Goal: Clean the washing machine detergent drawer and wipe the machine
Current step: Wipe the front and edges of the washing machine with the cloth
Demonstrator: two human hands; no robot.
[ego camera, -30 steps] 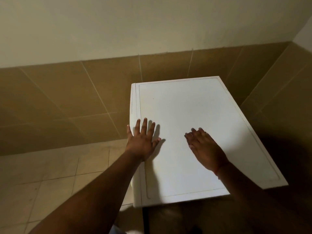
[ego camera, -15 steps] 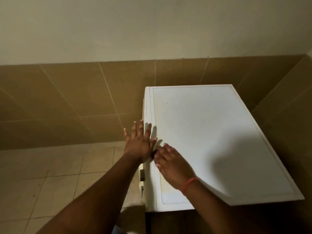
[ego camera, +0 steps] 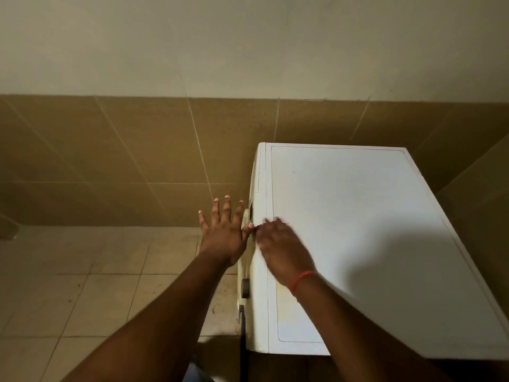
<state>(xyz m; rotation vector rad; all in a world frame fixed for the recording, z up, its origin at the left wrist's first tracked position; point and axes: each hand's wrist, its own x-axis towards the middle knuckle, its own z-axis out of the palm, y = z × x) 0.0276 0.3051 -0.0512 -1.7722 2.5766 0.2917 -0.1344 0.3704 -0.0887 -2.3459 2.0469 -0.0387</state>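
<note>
So my left hand (ego camera: 223, 235) is flat and spread, fingers straight and fanned toward 12 o'clock, holding nothing. It sits just off the machine's front panel, at about 9 o'clock from the lid's corner, with the thumb tip reaching over to the panel edge. Whether the palm is actually pressing on the panel or just floating in front of it, I can't tell from up here.

My right hand (ego camera: 281, 249) is right next to it, at its 3 o'clock, palm down on the near-left part of the lid with fingers loosely extended toward 10 o'clock. It's a bit motion-blurred, nothing in it. Its fingertips nearly meet the left thumb at the lid's left edge. There's a red thread bracelet (ego camera: 301, 279) on that wrist.

The washing machine (ego camera: 358, 216) fills the right half of the view, white top running from 12 down to 5 o'clock. The front panel faces left from where I'm looking. On it, below the hands at roughly 6 o'clock, there's a dark round knob (ego camera: 244, 288), and just above my left thumb a small dark recess (ego camera: 251, 213). I honestly can't make out the detergent drawer itself from this angle.

Beyond that: beige tiled floor (ego camera: 96, 285) at 8 o'clock, brown wall tiles (ego camera: 124, 161) across 9 to 12, and pale painted wall (ego camera: 248, 42) above them.
</note>
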